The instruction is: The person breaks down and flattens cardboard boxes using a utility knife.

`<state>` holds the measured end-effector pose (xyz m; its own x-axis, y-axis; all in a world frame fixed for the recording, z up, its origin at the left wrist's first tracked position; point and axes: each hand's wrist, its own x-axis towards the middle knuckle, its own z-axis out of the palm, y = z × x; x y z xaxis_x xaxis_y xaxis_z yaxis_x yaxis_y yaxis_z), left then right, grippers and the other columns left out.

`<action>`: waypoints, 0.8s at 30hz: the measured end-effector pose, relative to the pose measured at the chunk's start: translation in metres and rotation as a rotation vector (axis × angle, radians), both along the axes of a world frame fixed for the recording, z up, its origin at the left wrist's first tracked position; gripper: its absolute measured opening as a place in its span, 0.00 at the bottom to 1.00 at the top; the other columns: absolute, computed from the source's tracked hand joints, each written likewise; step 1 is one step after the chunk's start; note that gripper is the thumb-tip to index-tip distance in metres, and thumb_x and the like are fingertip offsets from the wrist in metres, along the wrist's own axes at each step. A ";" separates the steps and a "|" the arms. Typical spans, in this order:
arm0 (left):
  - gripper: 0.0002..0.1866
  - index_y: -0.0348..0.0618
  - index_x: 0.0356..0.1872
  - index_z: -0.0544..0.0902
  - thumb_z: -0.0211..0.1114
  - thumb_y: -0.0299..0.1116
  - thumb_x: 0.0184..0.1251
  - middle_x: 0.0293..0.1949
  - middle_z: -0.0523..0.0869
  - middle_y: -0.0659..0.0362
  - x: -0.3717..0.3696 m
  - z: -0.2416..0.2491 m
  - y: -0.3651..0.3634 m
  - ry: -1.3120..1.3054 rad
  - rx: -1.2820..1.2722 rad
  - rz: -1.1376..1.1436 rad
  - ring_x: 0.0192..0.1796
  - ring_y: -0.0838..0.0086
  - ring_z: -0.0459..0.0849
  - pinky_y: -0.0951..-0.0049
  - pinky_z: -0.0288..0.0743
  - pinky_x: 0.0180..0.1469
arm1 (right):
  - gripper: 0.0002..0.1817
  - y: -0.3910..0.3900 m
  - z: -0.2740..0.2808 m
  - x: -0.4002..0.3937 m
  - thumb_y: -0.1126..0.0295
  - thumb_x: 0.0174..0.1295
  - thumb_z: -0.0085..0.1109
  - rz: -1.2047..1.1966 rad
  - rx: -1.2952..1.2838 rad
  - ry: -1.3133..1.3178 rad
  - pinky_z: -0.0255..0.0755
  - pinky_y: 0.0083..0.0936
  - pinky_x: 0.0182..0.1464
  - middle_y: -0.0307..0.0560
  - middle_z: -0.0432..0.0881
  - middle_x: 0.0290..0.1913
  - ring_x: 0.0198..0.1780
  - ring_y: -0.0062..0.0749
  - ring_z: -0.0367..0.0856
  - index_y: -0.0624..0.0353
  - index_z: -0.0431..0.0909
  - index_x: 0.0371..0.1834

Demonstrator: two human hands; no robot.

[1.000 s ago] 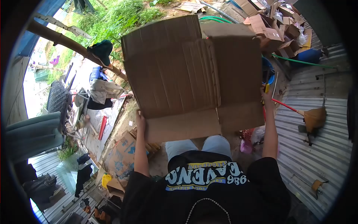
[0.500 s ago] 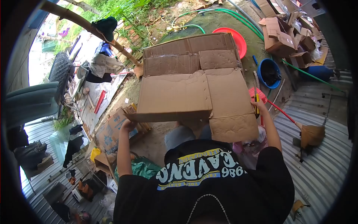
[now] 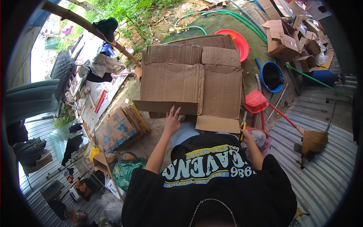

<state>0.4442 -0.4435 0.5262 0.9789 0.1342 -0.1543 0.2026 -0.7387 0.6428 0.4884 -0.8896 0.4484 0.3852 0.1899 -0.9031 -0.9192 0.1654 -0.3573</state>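
Observation:
A flattened cardboard box (image 3: 170, 83) lies in front of me, its near flaps sticking out toward my body. My left hand (image 3: 172, 123) touches the edge of the near left flap (image 3: 166, 107), fingers stretched and spread. In my right hand (image 3: 246, 135) is a yellow and black utility knife (image 3: 242, 126), pointing up and away beside the near right flap (image 3: 217, 124). Beneath the far side of this box, more flattened cardboard (image 3: 211, 40) shows.
Folded cardboard (image 3: 115, 130) stands to my left. At right are a red basin (image 3: 244, 47), a blue bucket (image 3: 272, 65), a red plastic basket (image 3: 256, 100) and a broom (image 3: 314, 140). Open boxes (image 3: 281, 39) pile up at the far right. A green hose (image 3: 242, 19) crosses behind.
The flattened box has come down onto the cardboard underneath. My left hand has left its left corner and moved right to the near flap. My right hand has drawn nearer with the utility knife.

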 end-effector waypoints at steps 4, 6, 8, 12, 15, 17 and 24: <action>0.38 0.54 0.61 0.59 0.61 0.28 0.43 0.66 0.49 0.52 0.032 -0.033 0.008 0.118 0.517 -0.231 0.64 0.50 0.54 0.42 0.50 0.59 | 0.11 0.029 0.034 0.018 0.80 0.49 0.50 -0.175 0.057 -0.100 0.71 0.24 0.32 0.40 0.75 0.31 0.35 0.32 0.77 0.54 0.68 0.35; 0.37 0.55 0.61 0.59 0.61 0.29 0.44 0.66 0.48 0.53 0.042 -0.063 0.009 0.140 0.660 -0.301 0.64 0.48 0.54 0.37 0.48 0.58 | 0.11 0.042 0.051 0.032 0.82 0.49 0.50 -0.289 0.152 -0.191 0.72 0.25 0.35 0.44 0.75 0.43 0.45 0.36 0.77 0.54 0.69 0.34; 0.35 0.53 0.60 0.59 0.59 0.29 0.46 0.66 0.47 0.51 0.052 -0.086 0.008 0.355 0.619 -0.334 0.62 0.41 0.54 0.38 0.53 0.56 | 0.10 0.070 0.070 0.046 0.81 0.50 0.50 -0.292 0.092 -0.301 0.72 0.25 0.36 0.47 0.71 0.50 0.46 0.37 0.77 0.54 0.69 0.34; 0.34 0.51 0.58 0.59 0.60 0.29 0.46 0.66 0.47 0.46 0.052 -0.089 -0.002 0.374 0.598 -0.338 0.60 0.37 0.57 0.39 0.61 0.52 | 0.16 0.101 0.041 0.070 0.78 0.50 0.54 0.152 -0.102 -0.570 0.72 0.25 0.37 0.49 0.56 0.65 0.47 0.37 0.76 0.54 0.69 0.43; 0.34 0.49 0.57 0.58 0.60 0.28 0.45 0.65 0.48 0.41 0.056 -0.069 -0.007 0.432 0.602 -0.389 0.58 0.35 0.60 0.40 0.66 0.48 | 0.26 0.125 0.034 0.065 0.76 0.47 0.58 0.889 -0.656 -1.204 0.73 0.26 0.36 0.42 0.55 0.66 0.44 0.35 0.77 0.51 0.66 0.53; 0.30 0.49 0.56 0.62 0.59 0.28 0.46 0.61 0.57 0.39 0.055 -0.065 -0.003 0.349 0.577 -0.398 0.57 0.40 0.65 0.41 0.68 0.45 | 0.34 0.135 0.043 0.068 0.75 0.43 0.61 1.346 -0.743 -1.096 0.73 0.27 0.37 0.38 0.55 0.66 0.42 0.34 0.77 0.45 0.62 0.58; 0.22 0.43 0.52 0.68 0.53 0.33 0.53 0.53 0.70 0.47 0.042 -0.031 0.017 0.557 0.578 -0.749 0.58 0.52 0.66 0.38 0.54 0.54 | 0.27 0.116 0.024 0.062 0.75 0.48 0.47 1.493 -0.979 -1.431 0.72 0.24 0.32 0.41 0.58 0.65 0.31 0.26 0.76 0.58 0.60 0.57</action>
<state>0.4857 -0.4267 0.4949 0.6549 -0.2706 -0.7056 -0.2681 -0.9562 0.1177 0.5503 -0.7739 0.4729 0.6978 0.6783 -0.2302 0.6511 -0.7346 -0.1907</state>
